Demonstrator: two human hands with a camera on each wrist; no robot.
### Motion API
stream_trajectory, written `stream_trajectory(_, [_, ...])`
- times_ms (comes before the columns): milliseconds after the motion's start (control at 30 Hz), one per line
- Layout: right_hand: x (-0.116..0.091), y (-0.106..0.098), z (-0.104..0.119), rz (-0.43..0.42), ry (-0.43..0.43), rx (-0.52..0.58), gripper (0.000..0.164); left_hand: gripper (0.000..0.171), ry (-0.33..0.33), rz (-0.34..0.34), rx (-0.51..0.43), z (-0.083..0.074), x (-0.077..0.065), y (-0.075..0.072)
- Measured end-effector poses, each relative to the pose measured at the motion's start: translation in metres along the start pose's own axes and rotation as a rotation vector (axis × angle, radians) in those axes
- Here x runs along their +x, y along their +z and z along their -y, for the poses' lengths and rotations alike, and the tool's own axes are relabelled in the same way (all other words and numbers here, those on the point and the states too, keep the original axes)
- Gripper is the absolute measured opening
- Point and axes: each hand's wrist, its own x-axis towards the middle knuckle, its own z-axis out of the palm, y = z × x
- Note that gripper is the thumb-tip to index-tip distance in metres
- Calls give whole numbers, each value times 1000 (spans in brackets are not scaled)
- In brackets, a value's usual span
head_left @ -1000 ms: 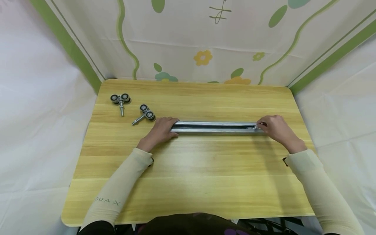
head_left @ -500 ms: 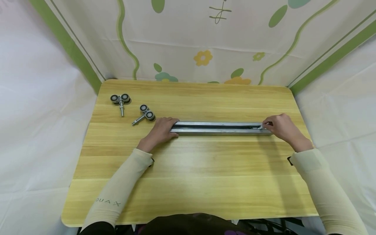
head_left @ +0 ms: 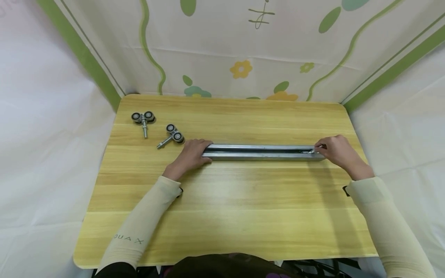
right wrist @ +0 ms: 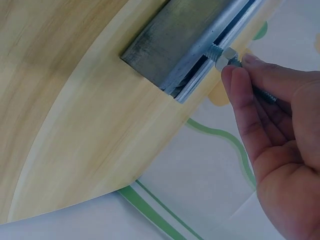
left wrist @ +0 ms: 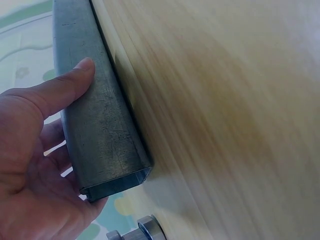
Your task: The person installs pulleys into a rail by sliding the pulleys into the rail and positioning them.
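Observation:
A slotted metal track lies across the wooden table, its slot facing up. My left hand grips its left end; in the left wrist view the thumb presses the side wall near the open end, fingers round the far side. At the track's right end, my right hand pinches a threaded bolt with a nut on it. The bolt rises out of the slot close to the track's open end. Whatever it joins inside the track is hidden.
Two roller trolleys, one at the back left and another close to the left hand, lie on the table with threaded bolts. A patterned cloth hangs behind the table's back edge.
My right hand has slid to the right along the slot, carrying the bolt towards the track's right end. The left hand and the two loose trolleys have stayed in place.

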Motion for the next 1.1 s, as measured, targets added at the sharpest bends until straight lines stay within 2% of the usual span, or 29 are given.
stream_trajectory(667, [-3,3,-7,-30,-22,-33,11,65,-10,10,10,-1,-1,-4])
stream_trajectory(1100, [-8,10,-12,-67,-54,18,19,66,-8,29,30,-1,-1,-2])
